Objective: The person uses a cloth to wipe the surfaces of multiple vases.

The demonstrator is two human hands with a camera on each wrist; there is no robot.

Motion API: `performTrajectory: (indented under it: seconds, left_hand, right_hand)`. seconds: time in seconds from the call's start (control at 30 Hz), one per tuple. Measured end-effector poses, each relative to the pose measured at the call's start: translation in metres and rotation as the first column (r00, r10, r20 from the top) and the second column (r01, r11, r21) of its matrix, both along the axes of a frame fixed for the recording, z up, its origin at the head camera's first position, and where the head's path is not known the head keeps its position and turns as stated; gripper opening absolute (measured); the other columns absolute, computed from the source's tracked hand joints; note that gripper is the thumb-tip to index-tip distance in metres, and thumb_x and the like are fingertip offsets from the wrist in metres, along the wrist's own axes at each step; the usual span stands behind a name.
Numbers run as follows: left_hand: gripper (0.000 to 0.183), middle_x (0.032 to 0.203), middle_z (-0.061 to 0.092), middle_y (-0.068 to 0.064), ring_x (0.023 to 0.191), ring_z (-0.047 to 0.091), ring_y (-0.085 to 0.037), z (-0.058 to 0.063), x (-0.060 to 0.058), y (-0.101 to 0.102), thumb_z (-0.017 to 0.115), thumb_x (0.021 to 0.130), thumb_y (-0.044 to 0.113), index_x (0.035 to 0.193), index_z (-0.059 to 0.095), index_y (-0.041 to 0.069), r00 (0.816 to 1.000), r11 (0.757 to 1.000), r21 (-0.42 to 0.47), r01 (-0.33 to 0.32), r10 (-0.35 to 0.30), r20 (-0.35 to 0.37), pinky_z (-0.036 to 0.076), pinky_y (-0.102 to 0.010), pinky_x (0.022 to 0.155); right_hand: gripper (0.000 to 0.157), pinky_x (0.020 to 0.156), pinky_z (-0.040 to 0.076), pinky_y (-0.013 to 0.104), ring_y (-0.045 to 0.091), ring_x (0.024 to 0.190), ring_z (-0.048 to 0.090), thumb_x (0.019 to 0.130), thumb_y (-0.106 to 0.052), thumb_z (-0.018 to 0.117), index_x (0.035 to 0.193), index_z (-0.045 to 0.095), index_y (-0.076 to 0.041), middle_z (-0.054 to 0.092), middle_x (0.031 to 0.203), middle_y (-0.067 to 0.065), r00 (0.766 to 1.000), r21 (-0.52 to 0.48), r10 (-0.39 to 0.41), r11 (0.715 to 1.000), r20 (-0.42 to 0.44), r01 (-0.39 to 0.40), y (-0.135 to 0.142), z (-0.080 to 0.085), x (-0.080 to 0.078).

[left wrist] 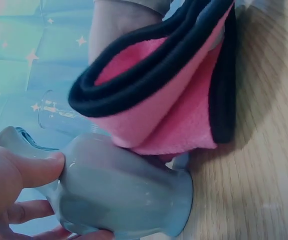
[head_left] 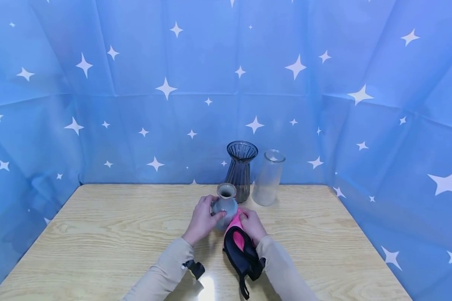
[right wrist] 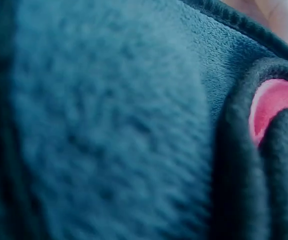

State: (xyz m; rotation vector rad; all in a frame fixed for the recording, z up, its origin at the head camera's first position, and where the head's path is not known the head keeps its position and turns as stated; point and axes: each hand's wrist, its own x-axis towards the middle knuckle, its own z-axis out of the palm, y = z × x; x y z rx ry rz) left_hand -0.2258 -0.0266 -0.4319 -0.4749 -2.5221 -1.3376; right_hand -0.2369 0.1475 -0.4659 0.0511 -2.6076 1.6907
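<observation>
A small grey-blue ceramic vase [head_left: 226, 205] with a flared neck stands upright on the table. My left hand [head_left: 204, 218] grips it around the shoulder, thumb in front and fingers behind, as the left wrist view also shows on the vase [left wrist: 123, 185]. Bunched in my right hand [head_left: 253, 225] is a pink and dark cleaning cloth [head_left: 238, 240], pressed against the vase's right side. Its pink face [left wrist: 179, 115] with dark edging touches the vase body in the left wrist view. Dark, fuzzy cloth [right wrist: 113, 120] fills most of the right wrist view, hiding most of that hand.
Behind the vase stand a tall dark ribbed glass vase [head_left: 239, 177] and, to its right, a clear frosted glass vase [head_left: 268, 179]. The wooden table [head_left: 128, 234] ends at a blue curtain [head_left: 207, 113] with white stars.
</observation>
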Motion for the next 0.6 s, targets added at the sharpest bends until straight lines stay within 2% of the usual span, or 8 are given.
performTrajectory:
  seconds: [0.17,0.4,0.47,0.53,0.6]
  left_hand:
    - [0.039,0.109,0.057,-0.019,0.097,0.058,-0.033,-0.0040,-0.0012,-0.0009,0.078,0.082,0.013,0.112,0.060,-0.004,0.999,1.000,0.001,-0.003,0.003,-0.050,0.053,-0.045,0.079]
    - [0.038,0.107,0.058,-0.016,0.096,0.058,-0.031,-0.0052,-0.0015,-0.0011,0.079,0.081,0.015,0.110,0.061,-0.002,0.998,0.999,0.007,-0.033,0.033,-0.057,0.052,-0.044,0.078]
    - [0.038,0.107,0.058,-0.016,0.096,0.058,-0.031,-0.0050,-0.0011,-0.0008,0.079,0.081,0.015,0.110,0.061,-0.001,0.998,0.999,0.007,-0.035,0.035,-0.053,0.053,-0.043,0.077]
    - [0.037,0.108,0.057,-0.017,0.096,0.058,-0.031,-0.0047,-0.0009,-0.0004,0.079,0.081,0.015,0.109,0.060,-0.001,0.998,0.999,0.005,-0.035,0.035,-0.049,0.053,-0.043,0.077]
    - [0.037,0.108,0.057,-0.017,0.096,0.058,-0.031,-0.0047,-0.0005,-0.0002,0.079,0.082,0.015,0.109,0.059,-0.001,0.998,0.999,0.001,-0.033,0.033,-0.046,0.052,-0.043,0.077]
  right_hand:
    - [0.035,0.101,0.041,0.046,0.034,0.118,0.052,0.093,0.005,0.042,0.122,0.060,0.012,0.062,0.120,0.024,0.999,0.018,0.042,0.999,0.031,-0.043,-0.0011,-0.0016,-0.0013]
    - [0.033,0.100,0.043,0.046,0.032,0.114,0.055,0.091,0.006,0.045,0.120,0.062,0.011,0.064,0.115,0.021,0.995,0.080,0.095,0.992,0.011,-0.096,0.0000,-0.0009,-0.0019]
    - [0.030,0.095,0.046,0.042,0.027,0.106,0.058,0.091,0.005,0.046,0.114,0.066,0.009,0.067,0.109,0.018,0.994,0.102,0.106,0.989,0.016,-0.107,0.0008,-0.0001,-0.0010]
    - [0.027,0.084,0.048,0.035,0.023,0.093,0.059,0.090,0.006,0.047,0.104,0.069,0.007,0.068,0.098,0.015,0.992,0.112,0.122,0.986,0.023,-0.124,0.0022,0.0006,-0.0004]
    - [0.024,0.073,0.044,0.027,0.018,0.081,0.055,0.089,0.007,0.047,0.095,0.070,0.005,0.066,0.089,0.011,0.989,0.107,0.141,0.984,0.032,-0.144,0.0037,0.0012,-0.0001]
